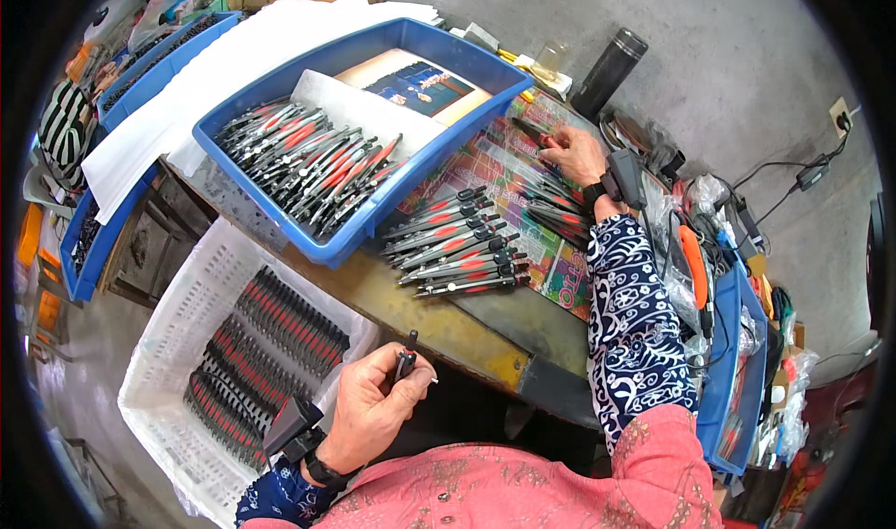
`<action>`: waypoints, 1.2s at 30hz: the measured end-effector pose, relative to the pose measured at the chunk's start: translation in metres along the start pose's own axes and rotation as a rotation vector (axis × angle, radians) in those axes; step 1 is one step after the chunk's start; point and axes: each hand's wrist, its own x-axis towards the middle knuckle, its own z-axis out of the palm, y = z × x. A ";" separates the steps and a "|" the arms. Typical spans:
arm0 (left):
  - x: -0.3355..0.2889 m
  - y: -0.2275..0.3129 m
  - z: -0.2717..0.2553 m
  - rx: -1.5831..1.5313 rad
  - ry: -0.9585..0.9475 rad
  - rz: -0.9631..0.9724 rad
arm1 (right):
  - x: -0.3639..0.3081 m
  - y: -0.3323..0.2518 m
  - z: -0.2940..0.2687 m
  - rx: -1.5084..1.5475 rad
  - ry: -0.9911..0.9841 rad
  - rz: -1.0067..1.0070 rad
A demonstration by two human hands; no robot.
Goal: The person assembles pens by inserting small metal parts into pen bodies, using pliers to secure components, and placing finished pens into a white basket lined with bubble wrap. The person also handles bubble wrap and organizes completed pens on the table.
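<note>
Close to my body, my left hand [369,403] is closed round a small black-ended drawing compass [407,359], most of it hidden in my fingers. A tiny white bit shows by the fingertips. Across the table, my right hand [576,155] pinches a dark compass with a red grip [541,137]. Below that wrist lies a loose bunch of compasses [557,207]. To its left a larger stack of grey, black and red compasses [457,244] rests on the table. More compasses [313,165] fill the left part of a blue tray [341,249].
Below the table's left edge stands a white plastic basket [154,380] with rows of compasses [266,361]. A black bottle [609,73] stands at the back right. On the right are an orange-handled tool [693,266] and another blue tray [723,380]. Cables hang by the wall.
</note>
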 end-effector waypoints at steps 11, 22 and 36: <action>0.006 -0.003 0.015 -0.483 -0.051 -0.108 | -0.095 -0.131 -0.092 0.249 0.072 -0.618; -0.004 -0.001 0.044 -0.413 -0.083 -0.072 | -0.261 -0.196 -0.100 0.503 0.040 -0.375; -0.011 -0.011 0.079 -0.119 -0.197 -0.037 | -0.316 -0.169 -0.103 0.599 0.112 -0.198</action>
